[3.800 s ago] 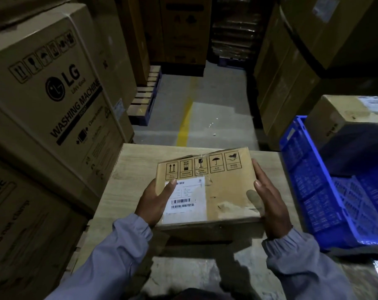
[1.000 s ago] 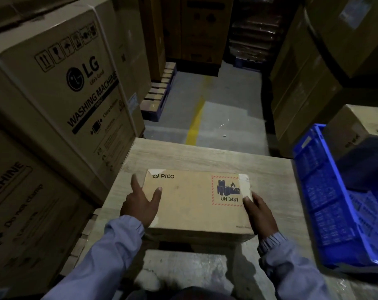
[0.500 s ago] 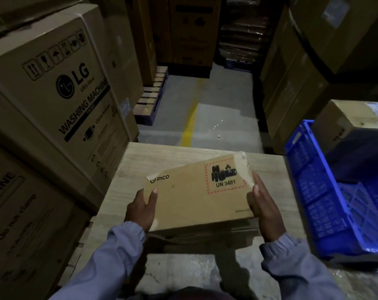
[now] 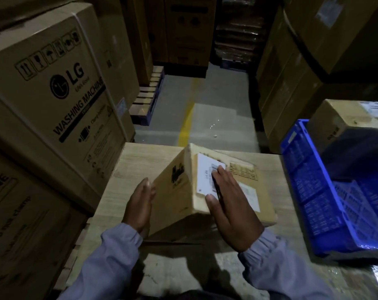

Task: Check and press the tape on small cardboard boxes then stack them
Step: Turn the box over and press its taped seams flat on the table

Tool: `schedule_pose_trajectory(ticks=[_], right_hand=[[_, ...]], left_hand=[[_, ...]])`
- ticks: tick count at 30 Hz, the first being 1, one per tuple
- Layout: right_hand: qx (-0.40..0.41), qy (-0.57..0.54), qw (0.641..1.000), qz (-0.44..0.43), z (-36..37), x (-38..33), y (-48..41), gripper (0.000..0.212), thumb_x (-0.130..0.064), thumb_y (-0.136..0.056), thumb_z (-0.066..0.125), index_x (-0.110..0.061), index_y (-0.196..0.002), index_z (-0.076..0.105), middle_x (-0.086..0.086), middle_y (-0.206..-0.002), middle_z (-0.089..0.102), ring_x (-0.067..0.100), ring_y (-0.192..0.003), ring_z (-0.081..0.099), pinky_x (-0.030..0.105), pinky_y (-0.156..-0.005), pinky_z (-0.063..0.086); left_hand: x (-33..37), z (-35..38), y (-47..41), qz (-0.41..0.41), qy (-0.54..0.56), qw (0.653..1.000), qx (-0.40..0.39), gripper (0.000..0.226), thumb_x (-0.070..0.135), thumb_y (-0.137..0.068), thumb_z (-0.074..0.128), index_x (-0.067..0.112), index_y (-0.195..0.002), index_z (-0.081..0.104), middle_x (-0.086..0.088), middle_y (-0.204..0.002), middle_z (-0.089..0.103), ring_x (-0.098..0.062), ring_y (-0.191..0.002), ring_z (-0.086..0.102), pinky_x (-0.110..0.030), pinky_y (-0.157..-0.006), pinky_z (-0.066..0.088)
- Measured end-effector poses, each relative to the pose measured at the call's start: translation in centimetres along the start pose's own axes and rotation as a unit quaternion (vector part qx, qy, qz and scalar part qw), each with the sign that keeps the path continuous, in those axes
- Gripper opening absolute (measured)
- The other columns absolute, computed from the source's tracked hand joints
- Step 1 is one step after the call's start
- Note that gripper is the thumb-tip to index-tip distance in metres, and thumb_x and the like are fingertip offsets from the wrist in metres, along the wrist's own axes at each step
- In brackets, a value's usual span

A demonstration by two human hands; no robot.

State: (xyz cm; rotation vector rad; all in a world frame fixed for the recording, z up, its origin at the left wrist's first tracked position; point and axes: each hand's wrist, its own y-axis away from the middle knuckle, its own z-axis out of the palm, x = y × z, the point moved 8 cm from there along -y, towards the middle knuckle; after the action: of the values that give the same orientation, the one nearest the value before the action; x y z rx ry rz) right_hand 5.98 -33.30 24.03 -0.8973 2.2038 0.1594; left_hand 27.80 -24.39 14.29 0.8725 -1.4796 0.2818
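Dim warehouse aisle: tall cartons line both sides, with a washing-machine carton (image 4: 54,94) at the left, a pallet (image 4: 147,100) beyond it and a yellow line (image 4: 186,126) down the grey floor. Nearer lies a pale wooden worktop (image 4: 138,161). Over its middle sits the small cardboard box (image 4: 175,191), tilted with one corner raised, held between both hands. Whether its low edge touches the worktop cannot be told. The left grip (image 4: 138,204) is released, palm and straight fingers flat against the box's left face. The right grip (image 4: 229,204) is likewise released, fingers straight and pressed on the upper face, across a white label (image 4: 205,169). A blue crate (image 4: 313,191) stands at the worktop's right, with another cardboard box (image 4: 339,118) behind it.
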Motion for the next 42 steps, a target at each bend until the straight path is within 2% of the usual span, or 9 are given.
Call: schedule_pose_trajectory(ticks=[7,9,13,16,20,23,28,31,42], right_hand=[[-0.01,0.139,0.983,0.121,0.6,6.5,0.5,0.084,-0.071,-0.085,0.018,-0.018,-0.15,0.021,0.014,-0.16,0.016,0.03,-0.148,0.008,0.043,-0.119,0.01],[-0.023,0.059,0.987,0.149,1.3,7.1,0.3,0.084,-0.074,-0.085,0.023,-0.019,-0.15,0.022,0.01,-0.157,0.026,0.03,-0.146,0.018,0.049,-0.118,0.022],[0.017,-0.02,0.996,0.088,0.8,4.4,-0.2,0.062,-0.059,-0.091,0.039,-0.023,-0.142,0.039,-0.001,-0.14,0.045,0.021,-0.132,0.043,0.044,-0.103,0.044],[0.021,-0.001,0.998,0.067,0.4,3.8,-0.1,0.055,-0.052,-0.091,0.044,-0.025,-0.139,0.04,-0.005,-0.139,0.044,0.02,-0.13,0.045,0.043,-0.1,0.048],[-0.006,0.07,0.994,0.087,1.2,5.2,0.2,0.065,-0.059,-0.091,0.037,-0.02,-0.142,0.036,0.007,-0.148,0.032,0.028,-0.135,0.038,0.047,-0.1,0.046],[-0.006,0.112,0.989,0.098,1.1,4.9,0.2,0.067,-0.06,-0.089,0.032,-0.02,-0.142,0.036,0.012,-0.15,0.032,0.033,-0.139,0.031,0.051,-0.109,0.036],[-0.014,0.181,0.983,0.018,0.6,2.2,-0.7,0.065,-0.053,-0.087,0.038,-0.011,-0.137,0.044,0.018,-0.15,0.034,0.036,-0.142,0.025,0.057,-0.112,0.026],[-0.044,0.198,0.979,-0.027,1.9,0.9,-0.9,0.063,-0.052,-0.091,0.037,-0.011,-0.138,0.046,0.014,-0.149,0.039,0.031,-0.142,0.03,0.052,-0.114,0.028],[-0.053,0.269,0.961,-0.041,2.6,0.9,-1.6,0.062,-0.052,-0.09,0.038,-0.009,-0.131,0.058,0.014,-0.139,0.053,0.032,-0.132,0.048,0.048,-0.107,0.039]], left_hand=[[4.8,-0.3,1.9,0.061,0.078,0.989,-0.107,0.082,0.065,-0.076,0.065,0.026,-0.144,0.042,0.005,-0.142,0.049,-0.015,-0.133,0.043,-0.043,-0.114,0.029],[4.3,-0.4,1.5,0.047,0.1,0.986,-0.125,0.07,0.052,-0.075,0.071,0.028,-0.137,0.049,-0.002,-0.131,0.062,-0.024,-0.121,0.058,-0.047,-0.106,0.042],[3.4,-0.9,1.6,0.026,0.137,0.987,-0.075,0.028,0.022,-0.097,0.055,0.022,-0.125,0.057,-0.001,-0.104,0.074,-0.015,-0.091,0.071,-0.025,-0.073,0.056],[1.4,-0.5,1.7,0.016,0.097,0.992,-0.075,0.034,0.029,-0.095,0.059,0.022,-0.128,0.057,-0.007,-0.11,0.073,-0.024,-0.098,0.07,-0.038,-0.086,0.054],[1.5,-0.5,1.5,0.045,0.041,0.996,-0.067,0.038,0.032,-0.09,0.067,0.027,-0.127,0.056,0.0,-0.11,0.073,-0.02,-0.1,0.069,-0.031,-0.084,0.054],[1.8,-1.4,1.1,0.085,-0.08,0.993,-0.032,0.075,0.056,-0.075,0.065,0.036,-0.143,0.04,0.007,-0.137,0.056,-0.014,-0.119,0.058,-0.036,-0.101,0.047],[6.1,-0.7,3.4,0.366,-0.26,0.893,-0.024,0.064,0.047,-0.087,0.055,0.031,-0.147,0.037,0.005,-0.156,0.032,-0.016,-0.145,0.027,-0.039,-0.115,0.027],[5.8,0.0,3.3,0.373,-0.32,0.869,-0.054,0.05,0.049,-0.088,0.052,0.032,-0.135,0.054,0.009,-0.151,0.04,-0.013,-0.147,0.021,-0.047,-0.112,0.029],[6.9,0.0,2.9,0.369,-0.412,0.833,-0.017,0.042,0.052,-0.084,0.051,0.04,-0.122,0.062,0.016,-0.142,0.05,-0.013,-0.14,0.035,-0.049,-0.106,0.033]])
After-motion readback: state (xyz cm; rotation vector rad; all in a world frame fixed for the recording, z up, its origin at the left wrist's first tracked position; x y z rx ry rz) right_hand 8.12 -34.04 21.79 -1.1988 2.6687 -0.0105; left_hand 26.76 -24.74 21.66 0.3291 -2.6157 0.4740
